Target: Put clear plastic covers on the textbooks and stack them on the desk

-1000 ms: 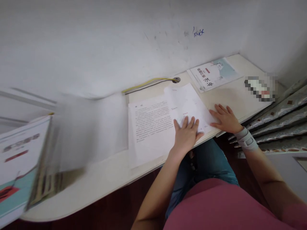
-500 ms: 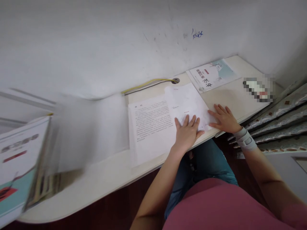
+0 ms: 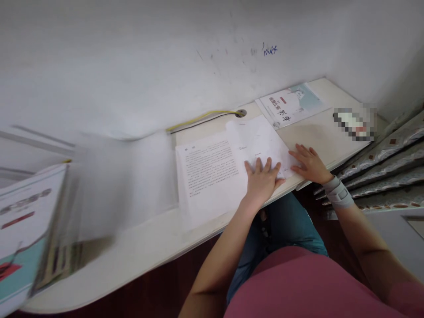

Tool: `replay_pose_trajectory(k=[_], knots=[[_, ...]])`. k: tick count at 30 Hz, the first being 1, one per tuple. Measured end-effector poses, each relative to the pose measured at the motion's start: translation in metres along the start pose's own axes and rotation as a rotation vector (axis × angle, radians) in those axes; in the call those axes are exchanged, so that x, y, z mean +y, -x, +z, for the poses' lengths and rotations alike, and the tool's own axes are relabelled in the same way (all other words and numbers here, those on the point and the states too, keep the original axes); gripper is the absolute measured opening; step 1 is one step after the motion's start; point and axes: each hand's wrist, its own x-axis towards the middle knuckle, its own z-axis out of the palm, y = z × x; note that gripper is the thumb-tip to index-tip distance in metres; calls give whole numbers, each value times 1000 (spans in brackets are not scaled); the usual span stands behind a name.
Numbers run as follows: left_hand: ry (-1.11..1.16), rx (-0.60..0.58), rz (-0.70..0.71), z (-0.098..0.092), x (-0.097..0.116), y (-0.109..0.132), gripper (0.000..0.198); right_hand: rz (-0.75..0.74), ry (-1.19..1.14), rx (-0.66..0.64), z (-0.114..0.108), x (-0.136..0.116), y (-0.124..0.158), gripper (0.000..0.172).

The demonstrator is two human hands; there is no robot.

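Note:
An open booklet of thin white pages lies on the white desk, with a page of dense print (image 3: 208, 176) on its left and a mostly blank page (image 3: 255, 137) on its right. My left hand (image 3: 263, 179) rests flat on the lower part of the blank page, fingers spread. Just right of that page, my right hand (image 3: 309, 163) lies palm down with fingers apart, its fingertips by the page edge. A grey band with a buckle (image 3: 339, 192) circles my right wrist.
A booklet with a teal and white cover (image 3: 293, 104) lies at the back right, near a pixelated object (image 3: 353, 123). Yellow and black cables (image 3: 205, 117) run to a desk hole. Stacked booklets (image 3: 26, 229) stand at far left. Patterned curtain folds (image 3: 391, 154) hang right.
My left hand has slid slightly right across the page. My right hand stays nearly where it was. The view has shifted a little.

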Motion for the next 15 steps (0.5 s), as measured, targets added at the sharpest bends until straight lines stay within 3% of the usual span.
replay_pose_trajectory(k=[15], knots=[[40, -19, -21, 0, 6, -10, 62, 41, -46, 32, 7, 3, -1, 53]])
